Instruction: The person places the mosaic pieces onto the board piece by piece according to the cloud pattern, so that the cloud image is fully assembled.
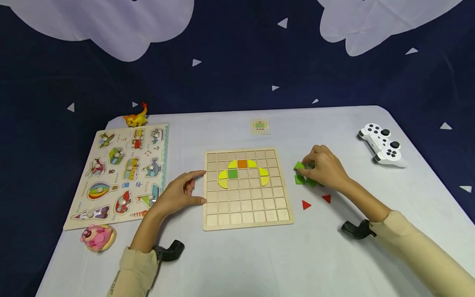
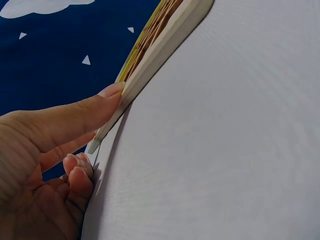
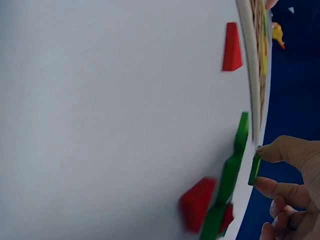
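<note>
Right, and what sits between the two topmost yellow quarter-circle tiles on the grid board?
An orange square tile, in the cell between them; the head view shows it.

The left forearm [image 1: 145, 232] and right forearm [image 1: 365, 202] reach forward. The left hand [image 1: 177, 195] spreads thumb and index finger apart, its other fingers curled inward. The right hand [image 1: 327, 168] pinches, thumb opposing index finger, remaining fingers bent.

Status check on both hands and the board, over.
Left hand touching board, left edge. Right hand pinching green tile, right of board. Board partly filled. Nothing seen blocking between.
</note>
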`<action>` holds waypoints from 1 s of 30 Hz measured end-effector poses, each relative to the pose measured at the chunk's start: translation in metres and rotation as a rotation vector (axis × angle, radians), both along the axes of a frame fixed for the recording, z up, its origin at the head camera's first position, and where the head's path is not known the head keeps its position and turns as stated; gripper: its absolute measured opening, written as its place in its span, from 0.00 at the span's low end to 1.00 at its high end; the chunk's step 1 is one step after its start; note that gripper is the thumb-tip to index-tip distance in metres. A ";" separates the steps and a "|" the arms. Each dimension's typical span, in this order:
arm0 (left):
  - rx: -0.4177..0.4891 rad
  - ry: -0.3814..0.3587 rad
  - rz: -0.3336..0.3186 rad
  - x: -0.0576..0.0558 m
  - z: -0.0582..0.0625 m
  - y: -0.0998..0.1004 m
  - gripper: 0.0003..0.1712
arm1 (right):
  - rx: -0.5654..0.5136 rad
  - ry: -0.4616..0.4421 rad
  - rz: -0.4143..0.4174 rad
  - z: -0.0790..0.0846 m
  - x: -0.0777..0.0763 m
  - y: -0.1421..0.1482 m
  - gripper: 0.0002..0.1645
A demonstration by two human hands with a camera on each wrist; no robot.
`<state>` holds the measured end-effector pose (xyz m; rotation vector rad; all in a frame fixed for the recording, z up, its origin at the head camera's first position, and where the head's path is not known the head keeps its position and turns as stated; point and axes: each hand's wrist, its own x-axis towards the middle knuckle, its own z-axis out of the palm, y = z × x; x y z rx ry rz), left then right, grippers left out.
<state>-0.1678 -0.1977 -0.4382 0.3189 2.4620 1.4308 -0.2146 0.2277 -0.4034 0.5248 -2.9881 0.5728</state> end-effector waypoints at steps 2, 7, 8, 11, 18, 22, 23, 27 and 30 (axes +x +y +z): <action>0.001 -0.002 0.003 0.000 0.001 0.000 0.46 | -0.020 0.000 0.012 0.002 -0.002 -0.008 0.15; 0.012 -0.005 0.001 0.000 0.002 0.000 0.47 | -0.051 -0.006 0.086 0.005 -0.004 -0.036 0.15; 0.014 -0.006 0.001 0.000 0.002 0.000 0.47 | -0.056 -0.005 0.110 0.005 -0.004 -0.043 0.15; 0.016 -0.006 0.002 0.000 0.002 0.000 0.46 | -0.063 0.011 0.177 0.006 -0.005 -0.063 0.15; 0.006 -0.010 0.007 0.000 0.001 0.002 0.46 | -0.017 0.076 0.347 0.006 -0.011 -0.104 0.14; -0.001 -0.013 0.016 0.000 0.000 0.002 0.47 | 0.024 0.094 0.413 0.003 -0.014 -0.121 0.13; -0.005 -0.013 0.019 0.000 0.001 0.002 0.47 | 0.037 0.091 0.421 0.002 -0.014 -0.124 0.13; -0.014 -0.012 0.028 0.001 0.000 0.002 0.47 | 0.061 0.098 0.442 -0.002 -0.013 -0.131 0.13; -0.015 -0.010 0.025 0.000 0.000 0.002 0.47 | 0.035 0.118 0.439 -0.004 -0.011 -0.133 0.12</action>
